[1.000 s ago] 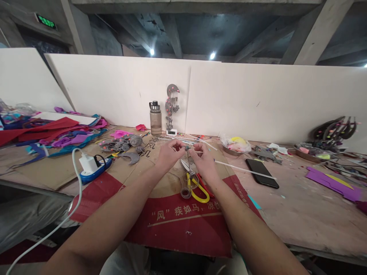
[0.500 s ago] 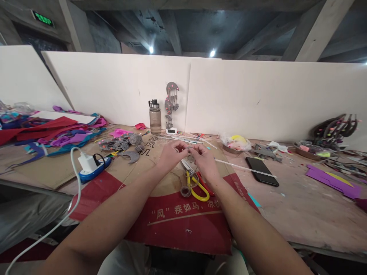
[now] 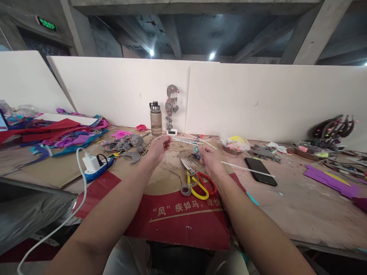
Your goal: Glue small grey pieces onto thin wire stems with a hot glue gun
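Note:
My left hand (image 3: pixel 159 148) is raised over the cardboard (image 3: pixel 172 172) with its fingertips pinched together; whatever is between them is too small to make out. My right hand (image 3: pixel 211 157) is closed too, its thumb and finger beside a small bluish-grey bit that I cannot identify. Between and below the hands lie scissors (image 3: pixel 197 183) with one yellow and one red handle, blades pointing away. A small coil of grey cord (image 3: pixel 185 190) rests against the yellow handle. Thin white sticks (image 3: pixel 195 140) lie just beyond the hands.
A water bottle (image 3: pixel 156 119) stands at the back beside a hanging grey felt ornament (image 3: pixel 172 103) and a small digital clock (image 3: pixel 171 132). Grey felt pieces (image 3: pixel 129 147) and a power strip (image 3: pixel 99 171) are leftward. On the right lie a phone (image 3: pixel 260 172) and a bowl (image 3: pixel 233 147).
My hands were together at the middle; now they are apart, the left moved left and the right slightly right. More of the red scissor handle shows.

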`<state>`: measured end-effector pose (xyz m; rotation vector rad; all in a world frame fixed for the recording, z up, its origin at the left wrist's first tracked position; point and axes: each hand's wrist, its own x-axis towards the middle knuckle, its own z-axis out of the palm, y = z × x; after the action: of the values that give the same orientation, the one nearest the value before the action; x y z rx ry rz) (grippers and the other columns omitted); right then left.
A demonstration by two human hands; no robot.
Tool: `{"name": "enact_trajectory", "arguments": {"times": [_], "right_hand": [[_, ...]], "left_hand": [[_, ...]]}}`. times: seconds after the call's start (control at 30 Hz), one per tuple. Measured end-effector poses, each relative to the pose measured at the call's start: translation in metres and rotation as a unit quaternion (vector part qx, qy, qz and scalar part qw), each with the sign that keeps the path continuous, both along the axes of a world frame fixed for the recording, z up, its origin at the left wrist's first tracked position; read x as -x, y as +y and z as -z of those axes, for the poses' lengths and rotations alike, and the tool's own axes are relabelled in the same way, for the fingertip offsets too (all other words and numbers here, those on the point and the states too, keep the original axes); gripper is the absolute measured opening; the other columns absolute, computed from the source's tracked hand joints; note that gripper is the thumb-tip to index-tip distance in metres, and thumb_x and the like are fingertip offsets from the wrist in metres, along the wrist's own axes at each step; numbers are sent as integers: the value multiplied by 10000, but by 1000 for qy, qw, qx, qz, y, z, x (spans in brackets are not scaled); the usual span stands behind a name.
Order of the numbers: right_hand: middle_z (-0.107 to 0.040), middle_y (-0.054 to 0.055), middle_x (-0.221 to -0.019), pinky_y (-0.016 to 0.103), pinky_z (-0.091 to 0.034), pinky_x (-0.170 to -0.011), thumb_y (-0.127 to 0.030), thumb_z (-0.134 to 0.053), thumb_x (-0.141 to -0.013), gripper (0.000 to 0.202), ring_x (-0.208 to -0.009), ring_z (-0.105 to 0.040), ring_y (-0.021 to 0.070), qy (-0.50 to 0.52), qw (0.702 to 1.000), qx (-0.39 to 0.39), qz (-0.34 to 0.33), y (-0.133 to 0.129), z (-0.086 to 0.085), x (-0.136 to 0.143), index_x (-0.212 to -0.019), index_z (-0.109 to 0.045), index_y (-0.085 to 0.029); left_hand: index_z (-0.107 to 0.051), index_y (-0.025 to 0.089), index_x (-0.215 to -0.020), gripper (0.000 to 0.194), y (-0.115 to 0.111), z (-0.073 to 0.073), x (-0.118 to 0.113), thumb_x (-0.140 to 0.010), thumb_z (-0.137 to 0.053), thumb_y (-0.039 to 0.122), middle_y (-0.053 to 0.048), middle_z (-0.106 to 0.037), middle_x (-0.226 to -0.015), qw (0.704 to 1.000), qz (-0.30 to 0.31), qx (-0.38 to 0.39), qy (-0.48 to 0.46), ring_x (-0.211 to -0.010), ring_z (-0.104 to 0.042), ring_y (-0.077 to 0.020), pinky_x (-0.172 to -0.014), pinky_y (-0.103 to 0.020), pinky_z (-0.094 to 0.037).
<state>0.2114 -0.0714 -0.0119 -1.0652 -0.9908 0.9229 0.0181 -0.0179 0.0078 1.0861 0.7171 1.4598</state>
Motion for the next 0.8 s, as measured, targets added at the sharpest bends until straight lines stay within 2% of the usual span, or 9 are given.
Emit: {"name": "enact_trajectory", "arguments": {"times": [0.13, 0.27, 0.47, 0.8], "right_hand": [[-299, -109, -425, 221, -160, -378, -406, -722, -610, 321, -368, -215, 37, 11, 1000, 3, -1, 1, 1, -1, -594, -476, -199], [-315, -103, -428, 210, -179, -371, -401, -745, -583, 328, -374, -227, 33, 18, 1000, 1, -16, -2, -1, 0, -582, -493, -192], [-316, -99, -433, 211, -177, -380, -430, -732, -567, 340, -384, -236, 38, -3, 1000, -1, -16, 0, 2, -1, -566, -489, -192], [-288, -104, -415, 223, -167, -395, -433, -697, -562, 319, -385, -204, 46, -14, 1000, 8, 10, 6, 9, -7, -576, -474, -205]], "left_hand": [[-510, 154, -595, 99, 9, 11, 1, -662, -501, 226, 13, -488, -506, 998, -15, -21, 52, -423, -383, -66, -415, -194, -255], [-441, 176, -575, 152, 10, 18, -4, -710, -474, 235, 43, -396, -459, 994, -13, -30, 103, -381, -287, -55, -399, -197, -177], [-393, 196, -573, 226, 20, 29, -1, -763, -471, 289, 55, -344, -439, 985, -37, -22, 165, -379, -253, -66, -413, -215, -160], [-352, 199, -529, 357, 27, 39, 5, -793, -521, 371, 52, -341, -414, 983, -38, 5, 180, -366, -257, -56, -400, -208, -165]]}}
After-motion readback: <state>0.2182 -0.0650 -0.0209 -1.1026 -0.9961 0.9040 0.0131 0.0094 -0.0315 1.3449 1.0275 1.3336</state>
